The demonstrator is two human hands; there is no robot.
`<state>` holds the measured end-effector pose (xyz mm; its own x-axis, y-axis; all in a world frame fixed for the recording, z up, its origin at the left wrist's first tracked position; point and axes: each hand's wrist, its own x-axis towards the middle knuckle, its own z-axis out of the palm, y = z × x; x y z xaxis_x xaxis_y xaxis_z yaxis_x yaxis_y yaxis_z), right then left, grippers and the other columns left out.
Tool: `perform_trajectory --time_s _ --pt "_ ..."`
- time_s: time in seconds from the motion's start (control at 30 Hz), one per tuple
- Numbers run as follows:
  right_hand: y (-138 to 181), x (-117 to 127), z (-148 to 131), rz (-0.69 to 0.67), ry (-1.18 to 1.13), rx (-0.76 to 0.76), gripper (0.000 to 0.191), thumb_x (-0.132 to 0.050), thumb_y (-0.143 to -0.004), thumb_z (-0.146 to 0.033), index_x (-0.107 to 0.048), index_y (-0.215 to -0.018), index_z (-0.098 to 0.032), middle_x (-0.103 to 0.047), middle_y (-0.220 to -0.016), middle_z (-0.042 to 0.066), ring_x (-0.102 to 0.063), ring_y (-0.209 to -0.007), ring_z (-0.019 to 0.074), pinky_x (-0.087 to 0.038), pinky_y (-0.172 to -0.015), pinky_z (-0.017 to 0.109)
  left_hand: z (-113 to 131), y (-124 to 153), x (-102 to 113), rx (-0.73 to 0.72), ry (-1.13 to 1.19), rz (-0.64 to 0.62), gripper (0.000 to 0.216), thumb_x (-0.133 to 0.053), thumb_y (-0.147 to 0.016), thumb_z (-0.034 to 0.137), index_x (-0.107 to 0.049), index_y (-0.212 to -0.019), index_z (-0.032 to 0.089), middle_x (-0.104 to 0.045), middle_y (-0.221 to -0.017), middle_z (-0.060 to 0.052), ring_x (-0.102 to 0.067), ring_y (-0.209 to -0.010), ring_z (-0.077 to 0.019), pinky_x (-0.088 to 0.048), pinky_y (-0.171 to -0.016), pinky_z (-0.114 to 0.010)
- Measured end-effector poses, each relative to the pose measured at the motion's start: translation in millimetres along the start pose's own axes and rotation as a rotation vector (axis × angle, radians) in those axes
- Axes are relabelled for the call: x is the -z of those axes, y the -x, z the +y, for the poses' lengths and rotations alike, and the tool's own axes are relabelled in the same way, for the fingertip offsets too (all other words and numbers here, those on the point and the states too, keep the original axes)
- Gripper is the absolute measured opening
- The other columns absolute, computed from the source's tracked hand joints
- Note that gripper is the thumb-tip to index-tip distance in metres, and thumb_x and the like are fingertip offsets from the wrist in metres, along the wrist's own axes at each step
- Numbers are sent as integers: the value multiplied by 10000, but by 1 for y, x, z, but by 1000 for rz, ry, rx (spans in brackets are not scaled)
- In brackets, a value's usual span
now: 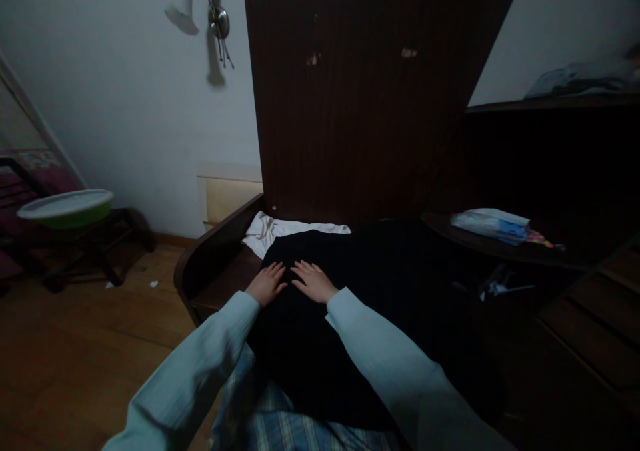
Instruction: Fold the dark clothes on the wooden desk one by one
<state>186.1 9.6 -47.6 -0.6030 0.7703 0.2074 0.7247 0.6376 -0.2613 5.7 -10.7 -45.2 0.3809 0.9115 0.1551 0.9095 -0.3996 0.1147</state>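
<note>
A black garment [360, 291] lies spread over a dark wooden surface [220, 284] in front of me. My left hand [267, 283] rests flat on the garment's left part, fingers stretched forward. My right hand [313, 281] lies flat beside it, fingers apart, nearly touching the left. Both sleeves are pale blue. A white cloth [273, 229] pokes out from under the black garment at the back. A blue checked fabric [280, 424] shows below it, near me.
A tall dark wooden panel [360, 91] stands behind. At right, a round dark shelf holds a plastic packet [493, 225]. At left, a green basin with a white lid [67, 207] sits on a low stand, on the wooden floor [90, 344]. A wall lamp [200, 7] hangs above.
</note>
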Motion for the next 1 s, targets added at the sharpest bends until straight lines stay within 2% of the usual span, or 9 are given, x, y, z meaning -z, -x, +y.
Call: perform_trajectory --time_s 0.1,0.27,0.4,0.47,0.53,0.6,0.67,0.77,1.0 --pt "0 1 -2 -1 -3 0 429 -346 -862 -356 -424 -1252 -195 -362 -1356 71 -269 -1266 194 -214 -1023 391 18 30 -9 -121 65 16 469 -416 -817 403 -446 -1221 167 -397 -1329 -111 -330 -1240 -213 -317 -988 -360" --pt "0 0 -2 7 -11 2 428 -347 -862 -357 -423 -1252 -199 -366 -1353 71 -265 -1268 196 -202 -1026 400 43 58 -12 -64 73 115 539 -361 -823 470 -397 -1261 156 -385 -1334 -131 -299 -1253 -248 -298 -990 -437" --pt "0 1 -3 9 -9 1 420 -346 -864 -351 -424 -1250 -207 -368 -1353 67 -268 -1267 188 -201 -1027 397 38 68 -1 -107 221 124 450 -355 -833 424 -440 -1226 220 -434 -1308 -76 -360 -1219 -208 -316 -992 -394" --pt "0 2 -3 -2 -11 -2 424 -345 -864 -354 -422 -1252 -204 -365 -1354 68 -270 -1266 190 -207 -1024 399 29 80 2 -82 313 224 403 -337 -840 368 -467 -1193 225 -448 -1293 -70 -380 -1202 -188 -320 -993 -368" --pt "0 3 -3 -14 -15 -3 433 -343 -864 -362 -418 -1256 -191 -364 -1355 73 -265 -1268 195 -209 -1023 401 19 98 1 45 387 401 376 -343 -823 349 -508 -1127 202 -491 -1233 -92 -423 -1158 -194 -342 -973 -357" --pt "0 2 -3 -16 -17 -4 434 -343 -865 -365 -421 -1254 -188 -366 -1353 74 -264 -1268 198 -207 -1023 401 10 116 -4 273 447 575 340 -362 -792 376 -550 -1003 189 -570 -1066 -104 -515 -1027 -206 -406 -898 -353" --pt "0 2 -2 -8 -17 -8 427 -350 -863 -361 -426 -1250 -196 -369 -1352 71 -264 -1268 195 -207 -1022 399 4 130 -12 514 513 658 314 -393 -752 437 -560 -859 193 -601 -861 -77 -573 -851 -207 -461 -788 -346" --pt "1 1 -2 -4 -24 -12 426 -358 -862 -357 -423 -1251 -197 -365 -1354 70 -260 -1270 190 -211 -1021 397 3 135 -23 690 674 584 359 -473 -658 549 -548 -721 204 -595 -719 -30 -581 -736 -209 -475 -704 -332" --pt "2 4 -4 -16 -18 -21 419 -347 -866 -365 -419 -1252 -220 -359 -1359 55 -260 -1270 183 -213 -1022 394 11 124 -33 732 1218 495 488 -626 -432 619 -511 -591 172 -524 -551 36 -534 -577 -141 -433 -540 -232"
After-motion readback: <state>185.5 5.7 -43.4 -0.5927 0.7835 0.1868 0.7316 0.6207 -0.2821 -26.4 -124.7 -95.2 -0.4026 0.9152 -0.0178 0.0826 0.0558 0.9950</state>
